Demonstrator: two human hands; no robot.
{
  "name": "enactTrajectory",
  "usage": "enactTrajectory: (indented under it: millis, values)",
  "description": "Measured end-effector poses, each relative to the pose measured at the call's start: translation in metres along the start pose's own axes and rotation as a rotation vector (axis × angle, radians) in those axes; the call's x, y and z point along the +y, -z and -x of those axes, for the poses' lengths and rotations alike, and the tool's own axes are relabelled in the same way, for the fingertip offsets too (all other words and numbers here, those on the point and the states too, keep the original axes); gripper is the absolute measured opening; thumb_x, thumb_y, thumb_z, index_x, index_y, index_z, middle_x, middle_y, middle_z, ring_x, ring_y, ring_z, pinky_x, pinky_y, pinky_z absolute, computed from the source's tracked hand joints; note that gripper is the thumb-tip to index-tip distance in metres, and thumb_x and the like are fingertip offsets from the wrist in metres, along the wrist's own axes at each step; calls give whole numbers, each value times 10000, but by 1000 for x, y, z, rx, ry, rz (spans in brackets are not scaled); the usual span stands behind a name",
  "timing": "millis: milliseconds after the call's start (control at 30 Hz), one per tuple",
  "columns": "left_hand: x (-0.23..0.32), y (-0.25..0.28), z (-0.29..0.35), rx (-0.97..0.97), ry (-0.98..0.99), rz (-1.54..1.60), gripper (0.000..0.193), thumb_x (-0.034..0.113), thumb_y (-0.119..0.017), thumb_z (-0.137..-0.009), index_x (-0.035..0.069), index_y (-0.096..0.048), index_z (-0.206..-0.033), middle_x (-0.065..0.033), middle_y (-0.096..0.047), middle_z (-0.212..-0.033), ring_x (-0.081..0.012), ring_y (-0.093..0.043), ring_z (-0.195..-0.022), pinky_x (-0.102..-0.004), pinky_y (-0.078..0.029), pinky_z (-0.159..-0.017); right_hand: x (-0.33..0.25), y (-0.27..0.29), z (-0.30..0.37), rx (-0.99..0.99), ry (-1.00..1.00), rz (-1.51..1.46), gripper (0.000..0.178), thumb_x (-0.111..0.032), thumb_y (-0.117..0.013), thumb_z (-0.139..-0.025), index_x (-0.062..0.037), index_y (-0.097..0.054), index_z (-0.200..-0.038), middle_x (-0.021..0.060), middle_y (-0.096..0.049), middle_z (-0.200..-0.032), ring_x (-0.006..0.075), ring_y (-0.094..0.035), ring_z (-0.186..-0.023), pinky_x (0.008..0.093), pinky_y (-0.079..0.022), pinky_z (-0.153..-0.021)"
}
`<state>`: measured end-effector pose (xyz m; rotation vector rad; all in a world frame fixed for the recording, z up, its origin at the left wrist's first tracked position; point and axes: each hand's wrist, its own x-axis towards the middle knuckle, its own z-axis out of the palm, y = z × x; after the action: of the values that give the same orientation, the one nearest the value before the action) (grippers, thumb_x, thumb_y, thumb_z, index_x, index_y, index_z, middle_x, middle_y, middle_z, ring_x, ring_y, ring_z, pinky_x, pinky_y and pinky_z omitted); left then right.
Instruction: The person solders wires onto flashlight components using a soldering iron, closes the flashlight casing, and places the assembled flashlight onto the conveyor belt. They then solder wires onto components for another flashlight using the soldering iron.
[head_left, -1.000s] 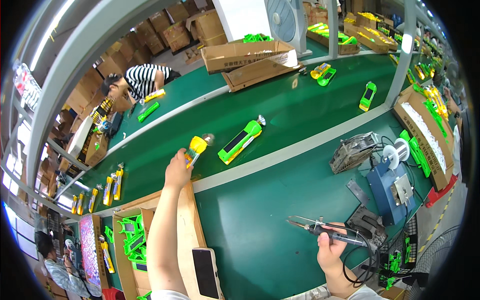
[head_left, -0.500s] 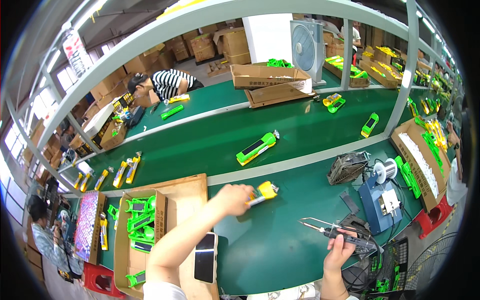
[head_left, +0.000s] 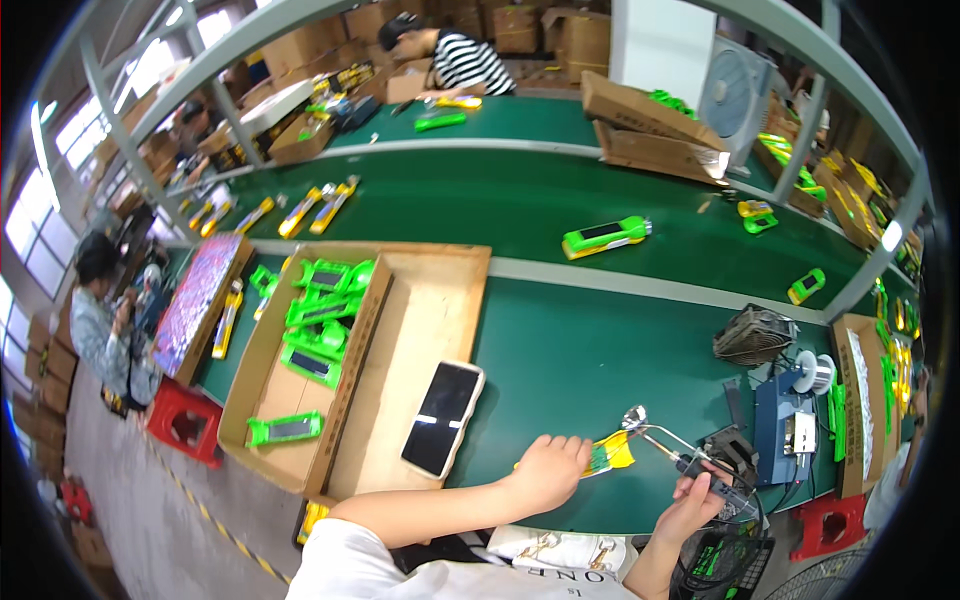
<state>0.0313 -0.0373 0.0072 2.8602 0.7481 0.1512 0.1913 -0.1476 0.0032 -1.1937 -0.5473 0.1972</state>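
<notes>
My left hand (head_left: 550, 472) is closed on a yellow lamp body (head_left: 618, 454) low over the green bench. A green circuit board shows on the lamp body beside my fingers, and a shiny round lamp head (head_left: 634, 417) is at its far end. From the right, my right hand (head_left: 690, 508) grips a soldering iron (head_left: 694, 466) with a thin curved metal tube beside its tip. The tip points left and reaches the lamp head; I cannot tell whether they touch. My fingers hide the near end of the lamp body.
A phone (head_left: 442, 418) lies on a wooden board left of my hand, beside a carton (head_left: 345, 425) of green housings. A blue soldering unit (head_left: 783, 425) with a solder spool (head_left: 815, 372) and a small fan (head_left: 755, 335) stand right. Beyond is a belt (head_left: 480, 215) bearing lamps.
My left hand has brought the yellow lamp body nearer and to the right, up to the soldering iron tip. The whole view has shifted, so the bench appears turned.
</notes>
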Motion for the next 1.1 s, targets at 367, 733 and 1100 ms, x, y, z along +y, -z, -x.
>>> enactTrajectory:
  millis: [367, 733, 1100]
  values:
    - [-92, 97, 94, 551, 656, -57, 370, 124, -591, -709, -1, -469, -1035, -173, -526, -974, -318, -525, -872, -402, -417, -757, 0, 17, -6, 114, -17, 56, 171, -192, -444, -861, -32, -466, -917, -15, -383, -590, 47, -337, -499, 170, -252, -431]
    - [-220, 64, 186, 120, 928, -42, 428, 183, -553, -764, 33, -412, -1140, -172, -389, -1209, -343, -466, -1006, -407, -408, -816, 13, 20, 4, 6, -72, 40, 121, -138, -450, -850, -39, -452, -920, -4, -413, -613, 43, -350, -487, 167, -270, -426]
    - [-215, 60, 165, 161, 1005, -196, 326, 150, -594, -719, 39, -420, -972, -138, -444, -1056, -354, -533, -772, -430, -449, -634, 15, 17, 2, 61, -102, -20, 119, -124, -470, -822, -18, -447, -873, 26, -433, -702, 58, -374, -477, 177, -303, -420]
